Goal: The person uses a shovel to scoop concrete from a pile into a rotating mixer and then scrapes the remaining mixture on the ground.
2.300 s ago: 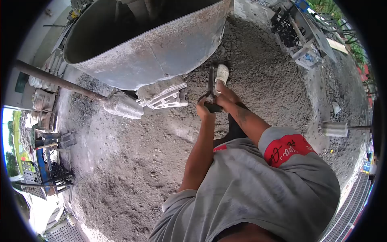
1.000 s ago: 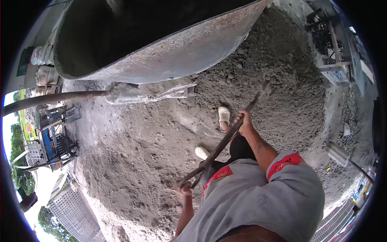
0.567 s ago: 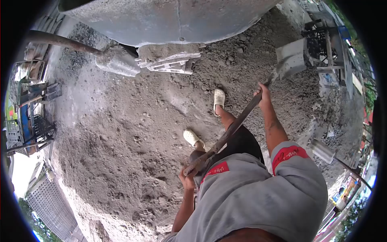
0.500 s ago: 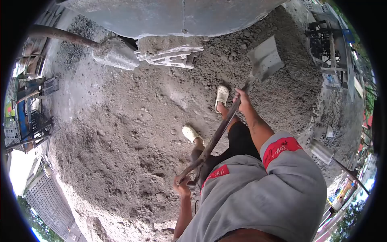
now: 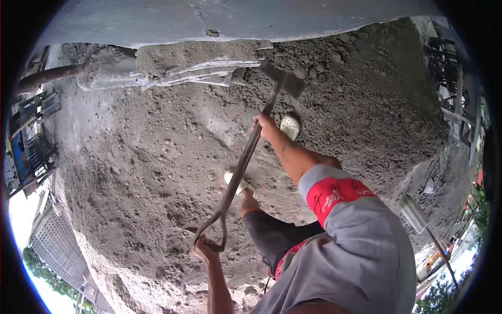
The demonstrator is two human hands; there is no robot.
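bright daylight, soft shadows, strong fisheye distortion, dark vignette

My one head camera is looking steeply down past my chest, taking in the gravel pile (image 5: 157,172) close below

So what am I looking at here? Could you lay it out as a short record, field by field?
Place: outdoor work site, ground covered by a heap of grey sand and gravel
Tool: long-handled shovel, blade dug into the heap
Left hand: grips the loop handle at the shovel's end
Right hand: grips the shaft partway toward the blade
Feet: pale shoes standing on the sand
Above: large metal mixer drum, with a sand-covered block under its rim
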